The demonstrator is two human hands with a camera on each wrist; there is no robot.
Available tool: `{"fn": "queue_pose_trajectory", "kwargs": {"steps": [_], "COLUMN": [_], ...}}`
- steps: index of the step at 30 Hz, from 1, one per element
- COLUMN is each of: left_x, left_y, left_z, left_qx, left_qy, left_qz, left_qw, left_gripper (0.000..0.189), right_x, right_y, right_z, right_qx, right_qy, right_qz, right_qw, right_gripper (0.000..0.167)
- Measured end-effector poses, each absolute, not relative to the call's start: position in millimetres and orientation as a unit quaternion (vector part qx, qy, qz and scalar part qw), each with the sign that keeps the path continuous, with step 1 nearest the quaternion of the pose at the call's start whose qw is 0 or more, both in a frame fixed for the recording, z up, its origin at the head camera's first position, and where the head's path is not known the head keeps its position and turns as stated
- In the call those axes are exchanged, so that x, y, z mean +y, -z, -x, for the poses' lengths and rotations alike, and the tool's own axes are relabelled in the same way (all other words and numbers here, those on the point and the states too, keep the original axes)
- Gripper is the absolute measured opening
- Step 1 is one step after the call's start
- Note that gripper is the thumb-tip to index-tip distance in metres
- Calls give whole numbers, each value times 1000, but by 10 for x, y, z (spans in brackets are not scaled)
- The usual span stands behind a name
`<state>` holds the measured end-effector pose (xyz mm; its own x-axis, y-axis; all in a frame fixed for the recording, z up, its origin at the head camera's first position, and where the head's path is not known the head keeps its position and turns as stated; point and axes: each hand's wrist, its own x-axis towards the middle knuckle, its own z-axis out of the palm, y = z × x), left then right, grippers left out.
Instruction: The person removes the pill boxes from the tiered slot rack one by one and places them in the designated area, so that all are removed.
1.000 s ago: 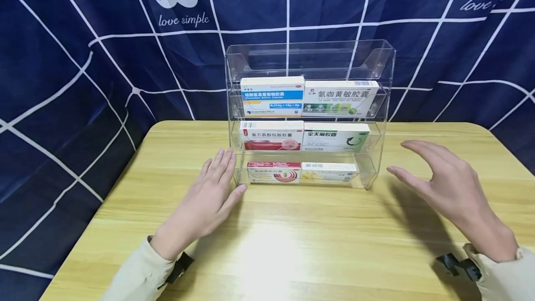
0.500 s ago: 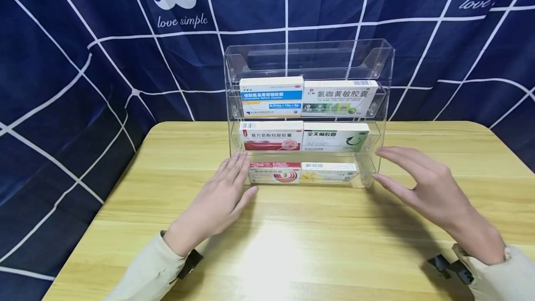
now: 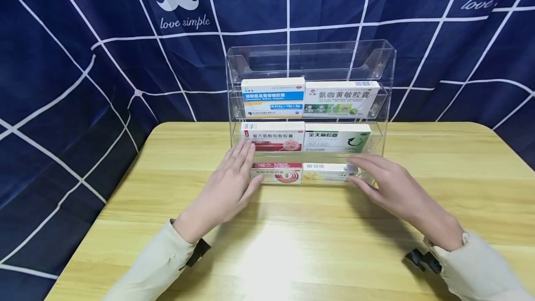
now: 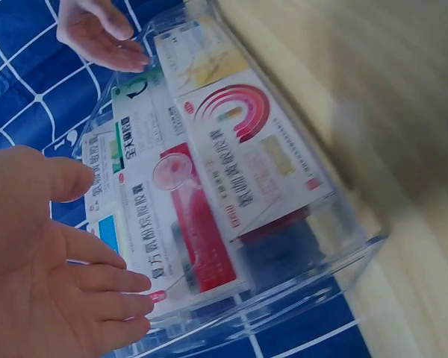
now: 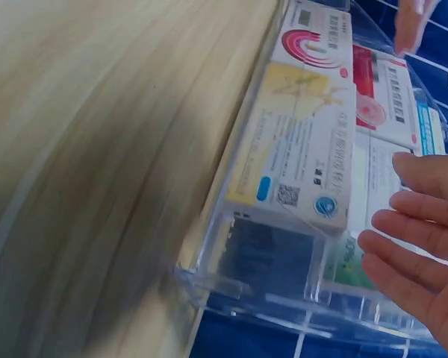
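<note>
A clear plastic tiered rack [image 3: 311,57] stands on the table and holds several medicine boxes. On the upper tier are a blue-and-white box [image 3: 273,99] and a green-and-white box [image 3: 340,100]. The middle tier has a red-and-white box [image 3: 277,137] and a white box with a green end [image 3: 337,138]. Below them sit a box with red rings [image 4: 235,115] and a yellow-and-white box [image 5: 295,142]. My left hand [image 3: 223,187], fingers straight, is at the rack's lower left. My right hand [image 3: 393,187], loosely bent, is before its lower right end. Neither holds anything; contact is unclear.
The wooden table [image 3: 309,245] extends in front of the rack and to both sides. Behind and at the left hangs a dark blue cloth [image 3: 188,68] with white grid lines. A black strap piece [image 3: 198,252] is on the left cuff, and another sits by the right.
Both hands have moved inward toward each other, the right one farther, from beside the rack to in front of its lower right end. The rack and boxes have stayed put.
</note>
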<state>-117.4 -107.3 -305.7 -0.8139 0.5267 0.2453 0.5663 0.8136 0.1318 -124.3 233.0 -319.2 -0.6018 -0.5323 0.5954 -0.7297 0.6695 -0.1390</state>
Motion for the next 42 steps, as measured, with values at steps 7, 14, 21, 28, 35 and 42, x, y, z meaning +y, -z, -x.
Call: {"fn": "queue_pose_trajectory", "kwargs": {"steps": [7,14,21,28,35,42], "left_x": [-1094,-1146,-1174,-1157,-1162,-1154], "left_y": [2949,2928,3002,3129,3254,3336], "left_z": [1261,1269,1217,1167,1129,1082], "left_qx": [-949,-955,-959,-962,-961,-963], "left_qy": [101,86,82,58,44,23], "left_qz": [274,259,250,249,252,251], "left_qw": [119,120,108,97,108,96], "left_gripper": [64,64,63,63,63,63], "right_x": [2231,2197,2204,2233,2231,2244], "right_y": [3214,3249,3278,3291,3291,3284], "right_z": [1300,1363,1402,1422,1433,1422], "right_qx": [-876,-894,-904,-907,-906,-913], "right_qy": [-174,-158,-156,-150,-139,-131], "right_qz": [-370,-346,-328,-321,-326,-314], "right_qw": [254,235,225,230,231,226], "right_gripper": [37,42,40,35,26,24]}}
